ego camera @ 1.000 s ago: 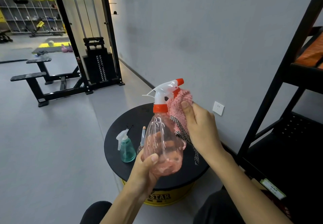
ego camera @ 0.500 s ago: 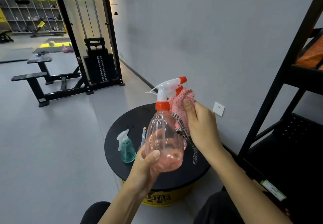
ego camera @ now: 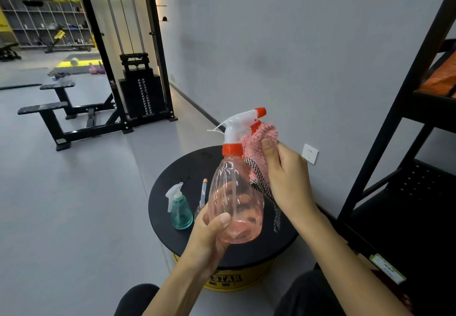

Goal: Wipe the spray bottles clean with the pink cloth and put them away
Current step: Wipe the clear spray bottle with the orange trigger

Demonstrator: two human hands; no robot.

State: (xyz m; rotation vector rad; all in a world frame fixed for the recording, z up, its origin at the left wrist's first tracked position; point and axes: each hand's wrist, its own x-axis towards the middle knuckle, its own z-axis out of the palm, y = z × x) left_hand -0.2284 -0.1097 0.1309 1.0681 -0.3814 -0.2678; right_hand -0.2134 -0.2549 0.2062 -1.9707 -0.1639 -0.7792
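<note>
A black rack (ego camera: 374, 153) fills the right edge of the frame, and a cable machine (ego camera: 142, 93) stands in the upper left. Neither is in play. Low in the centre is a round black table (ego camera: 172, 187).

The pink bottle (ego camera: 234, 199) is held upright in the air above the table, in the middle of the frame, with its white and orange trigger head pointing right. The right hand (ego camera: 288, 180) has the cloth (ego camera: 256, 148) bunched against the bottle's neck and shoulder, just under the trigger. The thumb lies flat on the cloth, and a checked edge hangs down below. Its other fingers are behind the cloth, so I cannot tell how far they curl. The left hand (ego camera: 209, 236) grips the bottle's base from below, with the thumb across the front and the fingers wrapped behind.

A teal bottle (ego camera: 181, 211) stands on the table at lower centre-left, with a small sprayer (ego camera: 203, 192) just beside it. Neither is being touched.

The step looks to be wiping the first bottle, around the neck. The next move probably calls for drawing the cloth down the body while the left hand turns the bottle and shifts its grip off the base. The rack seems a likely place to put it away, but that is a guess.
</note>
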